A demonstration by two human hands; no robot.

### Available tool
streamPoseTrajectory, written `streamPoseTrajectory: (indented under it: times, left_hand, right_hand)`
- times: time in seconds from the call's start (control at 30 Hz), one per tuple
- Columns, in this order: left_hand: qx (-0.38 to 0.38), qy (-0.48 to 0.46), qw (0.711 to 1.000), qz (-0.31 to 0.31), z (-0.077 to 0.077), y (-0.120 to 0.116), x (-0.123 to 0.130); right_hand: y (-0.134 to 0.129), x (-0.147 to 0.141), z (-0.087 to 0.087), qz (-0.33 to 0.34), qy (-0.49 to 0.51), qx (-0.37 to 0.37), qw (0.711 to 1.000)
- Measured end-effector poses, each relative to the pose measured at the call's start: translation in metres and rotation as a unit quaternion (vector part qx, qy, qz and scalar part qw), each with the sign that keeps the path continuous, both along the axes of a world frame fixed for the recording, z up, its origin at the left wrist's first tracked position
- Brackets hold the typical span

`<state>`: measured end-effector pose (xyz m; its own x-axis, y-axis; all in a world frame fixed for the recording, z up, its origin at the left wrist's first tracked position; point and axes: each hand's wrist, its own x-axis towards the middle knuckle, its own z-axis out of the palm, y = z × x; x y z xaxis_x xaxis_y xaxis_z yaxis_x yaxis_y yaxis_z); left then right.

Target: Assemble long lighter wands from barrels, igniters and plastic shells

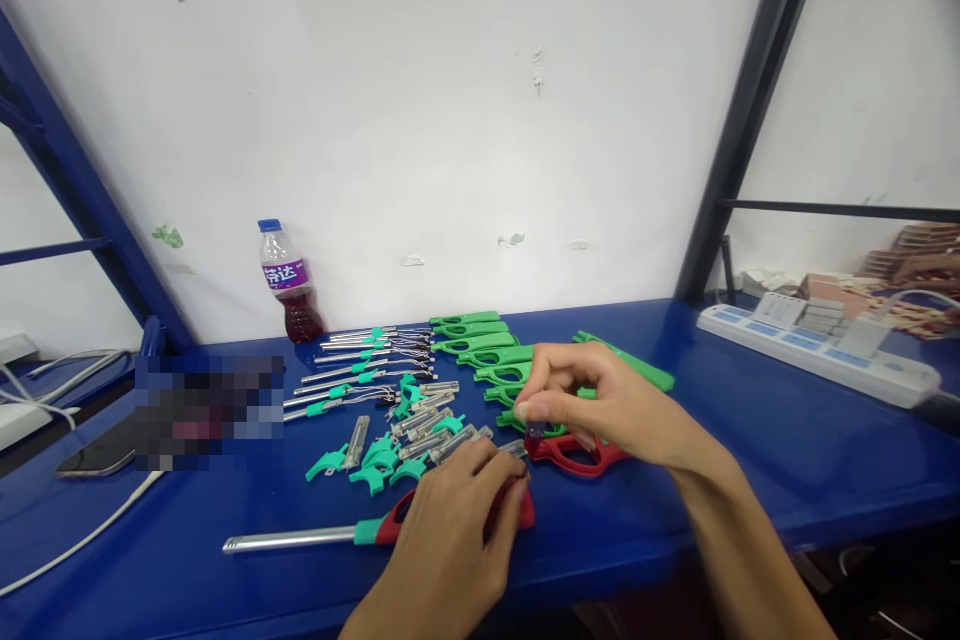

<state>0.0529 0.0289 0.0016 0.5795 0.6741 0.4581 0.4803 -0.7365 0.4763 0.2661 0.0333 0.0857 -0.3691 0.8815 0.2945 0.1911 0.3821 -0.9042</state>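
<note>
My left hand (pixel 465 520) is curled over the red handle of a long-necked gas lighter (pixel 292 540), whose silver tube and teal collar point left. The fingers cover most of that handle. My right hand (pixel 592 400) is closed in a pinch above a red handle shell (pixel 581 460). A small dark piece shows below its fingertips, too hidden to name. Between the hands and the wall lie clear fuel tanks (pixel 431 425), teal triggers (pixel 375 460), silver tubes with wires (pixel 345 365) and several green handle shells (pixel 480 340).
A bottle of dark red drink (pixel 289 285) stands against the wall. On the left, a phone (pixel 105 450) with a white cable lies beside a blurred patch. A white power strip (pixel 817 355) is at right on the blue table (pixel 712 480). Another person's hand (pixel 930 270) shows at far right.
</note>
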Motion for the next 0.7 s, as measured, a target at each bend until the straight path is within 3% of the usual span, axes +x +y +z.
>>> streamPoseTrajectory:
  times: [0.37, 0.7]
  left_hand:
    - [0.003, 0.0, 1.0, -0.001, -0.0028, 0.0006, -0.0012]
    - [0.006, 0.001, 1.0, -0.005, 0.0001, 0.0021, -0.0002]
  right_hand:
    - [0.0006, -0.0043, -0.0015, -0.017, 0.015, 0.025, 0.999]
    - [-0.0044, 0.0032, 0.0052, 0.081, -0.044, 0.022, 0.995]
